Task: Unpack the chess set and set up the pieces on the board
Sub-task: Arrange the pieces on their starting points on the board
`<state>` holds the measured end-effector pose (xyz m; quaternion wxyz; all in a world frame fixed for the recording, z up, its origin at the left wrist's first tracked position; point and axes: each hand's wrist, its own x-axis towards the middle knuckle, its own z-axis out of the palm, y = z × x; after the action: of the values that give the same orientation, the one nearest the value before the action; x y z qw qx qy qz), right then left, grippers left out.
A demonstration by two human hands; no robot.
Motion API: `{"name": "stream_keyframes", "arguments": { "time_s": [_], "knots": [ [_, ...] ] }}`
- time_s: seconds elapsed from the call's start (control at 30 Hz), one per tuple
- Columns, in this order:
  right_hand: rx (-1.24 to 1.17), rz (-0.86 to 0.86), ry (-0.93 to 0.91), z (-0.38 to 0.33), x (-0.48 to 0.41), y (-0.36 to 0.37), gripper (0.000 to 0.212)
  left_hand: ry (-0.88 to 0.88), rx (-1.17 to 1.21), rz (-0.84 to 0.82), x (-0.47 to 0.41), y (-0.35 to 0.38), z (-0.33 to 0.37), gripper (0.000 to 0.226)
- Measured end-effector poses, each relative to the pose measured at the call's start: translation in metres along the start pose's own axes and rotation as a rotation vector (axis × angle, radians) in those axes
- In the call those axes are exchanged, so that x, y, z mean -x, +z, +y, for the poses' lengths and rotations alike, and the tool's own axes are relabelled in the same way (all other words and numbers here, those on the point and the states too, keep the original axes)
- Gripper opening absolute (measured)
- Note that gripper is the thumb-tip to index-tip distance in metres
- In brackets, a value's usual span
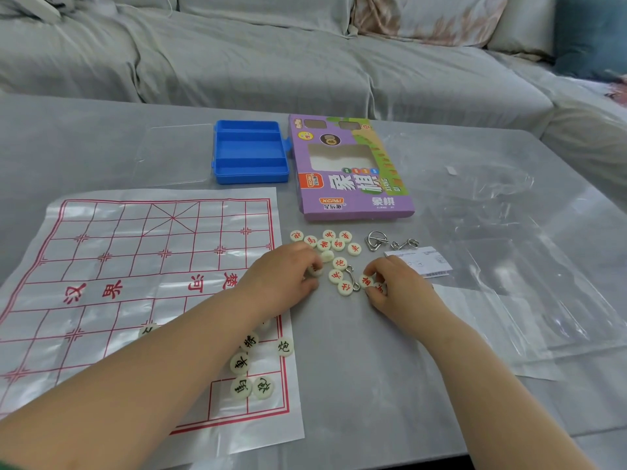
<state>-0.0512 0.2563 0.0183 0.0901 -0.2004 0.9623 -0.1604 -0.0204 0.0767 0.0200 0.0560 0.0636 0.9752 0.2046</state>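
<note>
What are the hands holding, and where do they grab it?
Each hand pinches a round chess piece by its edge: the left hand a pale piece, the right hand a red-lettered piece.

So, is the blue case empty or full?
Empty: the blue case shows three bare compartments, and its clear lid lies opened flat to its left.

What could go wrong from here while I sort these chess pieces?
1. Your left forearm lies over the thin plastic board; drawing it back may drag the sheet and scatter the dark-lettered pieces on it.
2. A metal wire puzzle lies among the red-lettered pieces, between your left hand and right hand, each gripping a piece; it may snag fingers or knock pieces aside.
</note>
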Motion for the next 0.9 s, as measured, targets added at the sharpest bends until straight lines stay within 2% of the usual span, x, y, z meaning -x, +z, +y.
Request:
{"name": "stream_keyframes", "arguments": {
  "time_s": [0.37, 0.6, 0.9],
  "knots": [
    [-0.010, -0.005, -0.009, 0.001, 0.000, -0.002, 0.027, 0.007, -0.085, 0.045, 0.000, 0.000, 0.004, 0.023],
    [-0.050, 0.023, -0.007, -0.002, -0.001, -0.010, 0.022, -0.040, 0.046, 0.155, 0.009, -0.010, -0.004, 0.026],
    [-0.063, -0.038, -0.097, -0.073, -0.032, -0.015, 0.028, -0.356, 0.075, 0.347, 0.038, -0.048, -0.076, 0.033]
  ]
}}
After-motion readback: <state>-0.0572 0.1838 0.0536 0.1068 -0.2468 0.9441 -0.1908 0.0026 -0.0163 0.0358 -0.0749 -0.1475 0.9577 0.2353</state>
